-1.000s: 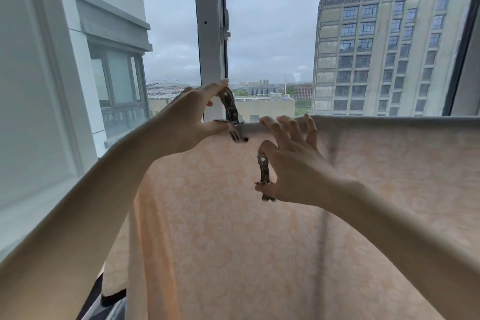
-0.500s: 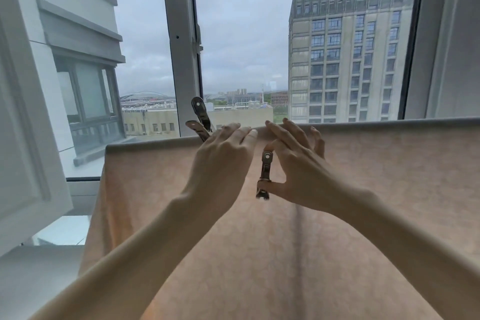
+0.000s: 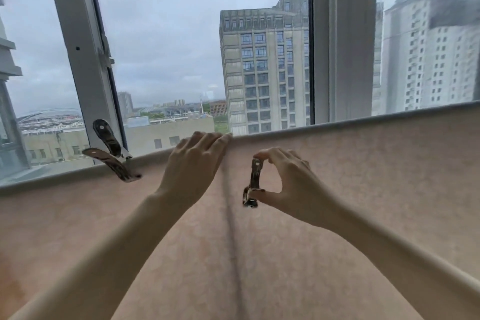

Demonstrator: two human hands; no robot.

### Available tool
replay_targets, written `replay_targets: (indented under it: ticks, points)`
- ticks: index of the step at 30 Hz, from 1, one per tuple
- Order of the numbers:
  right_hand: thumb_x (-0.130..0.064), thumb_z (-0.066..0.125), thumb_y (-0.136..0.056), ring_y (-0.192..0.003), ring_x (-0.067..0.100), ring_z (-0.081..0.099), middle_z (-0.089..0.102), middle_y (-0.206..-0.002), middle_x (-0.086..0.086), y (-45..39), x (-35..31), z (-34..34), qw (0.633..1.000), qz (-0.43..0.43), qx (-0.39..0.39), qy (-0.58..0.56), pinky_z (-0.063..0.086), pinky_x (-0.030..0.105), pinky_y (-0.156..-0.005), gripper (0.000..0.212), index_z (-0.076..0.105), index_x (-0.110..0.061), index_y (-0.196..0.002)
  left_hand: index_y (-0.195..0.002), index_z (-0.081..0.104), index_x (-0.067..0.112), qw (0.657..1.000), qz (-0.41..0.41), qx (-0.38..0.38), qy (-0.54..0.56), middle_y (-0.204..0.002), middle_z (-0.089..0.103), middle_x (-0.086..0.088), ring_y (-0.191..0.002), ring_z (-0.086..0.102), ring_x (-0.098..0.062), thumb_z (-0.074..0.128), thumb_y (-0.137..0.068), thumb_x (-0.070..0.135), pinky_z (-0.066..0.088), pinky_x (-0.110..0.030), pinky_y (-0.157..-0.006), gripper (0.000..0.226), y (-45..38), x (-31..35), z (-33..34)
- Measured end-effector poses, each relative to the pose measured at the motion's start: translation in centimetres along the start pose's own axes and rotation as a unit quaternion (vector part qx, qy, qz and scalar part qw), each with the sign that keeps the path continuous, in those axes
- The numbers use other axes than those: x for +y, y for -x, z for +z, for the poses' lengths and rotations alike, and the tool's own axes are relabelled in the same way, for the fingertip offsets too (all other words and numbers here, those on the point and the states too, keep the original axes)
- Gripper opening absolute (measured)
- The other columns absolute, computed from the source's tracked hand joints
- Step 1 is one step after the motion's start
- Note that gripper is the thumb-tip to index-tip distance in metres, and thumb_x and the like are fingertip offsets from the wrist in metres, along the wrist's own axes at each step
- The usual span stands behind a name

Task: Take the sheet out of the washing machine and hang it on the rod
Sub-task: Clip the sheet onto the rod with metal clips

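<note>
Nearest you, the peach sheet (image 3: 259,254) hangs down in front of your forearms, already draped over the rod (image 3: 363,118), whose line shows as the fabric's top fold. A dark vertical crease runs down the cloth just below your hands.

Your right hand (image 3: 291,179) pinches a metal clip (image 3: 253,183) between thumb and fingertips, holding it upright just below the fold and in front of the fabric, not yet on it. Your left hand (image 3: 193,163) lies relaxed, its straight fingers resting over the fold just left of that clip, gripping nothing.

The step in hand looks like pinning the sheet. Keep your left fingers pressing the cloth flat so the fold cannot slide, squeeze the clip's handles wide, bring its mouth up over the fold beside your fingertips, and let it bite both layers and the rod together. Keep your fingertips out of the closing mouth.

Further left along the fold, a second clip (image 3: 111,153) is already seated, handles angled up and toward you. The stretch of fold between it and your left hand is bare, and so is the long run to the right of your right hand, so you have room to shift either way.

Beyond the fold stands the window frame (image 3: 83,60), close behind the seated clip, so lift gently there.
</note>
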State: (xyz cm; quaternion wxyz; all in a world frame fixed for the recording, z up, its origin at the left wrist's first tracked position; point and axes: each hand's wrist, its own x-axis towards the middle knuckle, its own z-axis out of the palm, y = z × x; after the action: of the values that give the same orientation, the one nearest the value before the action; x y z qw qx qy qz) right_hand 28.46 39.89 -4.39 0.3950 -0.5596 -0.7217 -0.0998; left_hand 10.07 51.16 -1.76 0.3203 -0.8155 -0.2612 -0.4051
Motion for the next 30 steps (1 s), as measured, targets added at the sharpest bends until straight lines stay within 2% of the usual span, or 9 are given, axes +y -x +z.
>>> replay_targets:
  ticks: [2,4,7,10,14,20,25,30]
  points:
    - [-0.039,0.078,-0.073,-0.096,0.002,0.054,0.056,-0.115,-0.013,0.6,0.7,-1.0,0.999,0.025,0.017,-0.036,0.041,0.021,-0.078,0.063,0.047,-0.027,-0.127,-0.119,0.066,0.01,1.0,0.016,0.018,0.006,-0.111,0.07,-0.007,-0.098,0.067,-0.027,0.062,-0.093,0.019,0.055,-0.044,-0.082,0.029,-1.3,1.0,1.1]
    - [-0.035,0.079,-0.074,-0.089,0.0,0.057,0.055,-0.115,-0.012,1.3,1.6,-2.0,0.998,0.037,0.033,-0.041,0.043,0.016,-0.073,0.068,0.044,-0.026,-0.131,-0.117,0.068,0.01,0.999,0.03,0.032,0.008,-0.106,0.071,-0.007,-0.093,0.068,-0.027,0.068,-0.089,0.017,0.056,-0.042,-0.079,0.029,-2.5,2.3,2.2]
    - [-0.034,0.079,-0.075,-0.089,0.0,0.057,0.05,-0.12,-0.012,2.4,2.9,-3.4,0.997,0.051,0.053,-0.029,0.047,0.019,-0.078,0.077,0.037,-0.028,-0.139,-0.116,0.069,0.011,0.997,0.05,0.064,-0.005,-0.106,0.072,-0.006,-0.092,0.068,-0.026,0.074,-0.084,0.013,0.055,-0.039,-0.075,0.033,-3.6,4.2,4.0]
    - [-0.028,0.079,-0.075,-0.089,0.0,0.058,0.05,-0.117,-0.011,3.4,4.0,-4.8,0.994,0.074,0.067,-0.031,0.052,0.018,-0.075,0.07,0.042,-0.027,-0.134,-0.116,0.069,0.012,0.991,0.072,0.109,-0.017,-0.108,0.071,-0.004,-0.09,0.067,-0.024,0.072,-0.086,0.015,0.055,-0.039,-0.074,0.031,-4.4,5.6,5.7]
    - [-0.01,0.076,-0.076,-0.092,0.003,0.061,0.053,-0.117,-0.007,4.7,5.5,-6.7,0.988,0.095,0.093,-0.077,0.056,0.022,-0.074,0.061,0.044,-0.022,-0.126,-0.122,0.065,0.012,0.985,0.097,0.138,-0.031,-0.115,0.068,-0.002,-0.089,0.064,-0.022,0.066,-0.091,0.016,0.053,-0.038,-0.076,0.031,-5.5,7.4,7.5]
    - [-0.006,0.076,-0.076,-0.093,0.002,0.061,0.052,-0.117,-0.006,6.5,8.4,-9.9,0.983,0.105,0.128,-0.085,0.057,0.023,-0.074,0.068,0.04,-0.024,-0.131,-0.126,0.062,0.011,0.988,0.106,0.109,-0.034,-0.123,0.066,-0.005,-0.092,0.065,-0.023,0.074,-0.081,0.005,0.053,-0.037,-0.079,0.047,-8.1,11.1,9.5]
    - [-0.011,0.077,-0.076,-0.093,0.0,0.061,0.054,-0.116,-0.009,8.0,11.1,-12.3,0.981,0.103,0.145,-0.079,0.056,0.025,-0.077,0.058,0.047,-0.023,-0.124,-0.124,0.063,0.006,0.99,0.109,0.078,-0.033,-0.12,0.067,-0.011,-0.092,0.067,-0.029,0.072,-0.077,-0.005,0.057,-0.04,-0.078,0.049,-10.3,14.6,10.1]
    - [-0.011,0.077,-0.076,-0.092,-0.002,0.061,0.054,-0.116,-0.01,10.0,13.5,-14.9,0.979,0.104,0.154,-0.08,0.056,0.024,-0.075,0.058,0.047,-0.025,-0.123,-0.126,0.06,0.001,0.992,0.101,0.024,-0.065,-0.118,0.066,-0.016,-0.092,0.067,-0.032,0.074,-0.07,-0.01,0.057,-0.043,-0.077,0.058,-12.5,18.2,11.1]
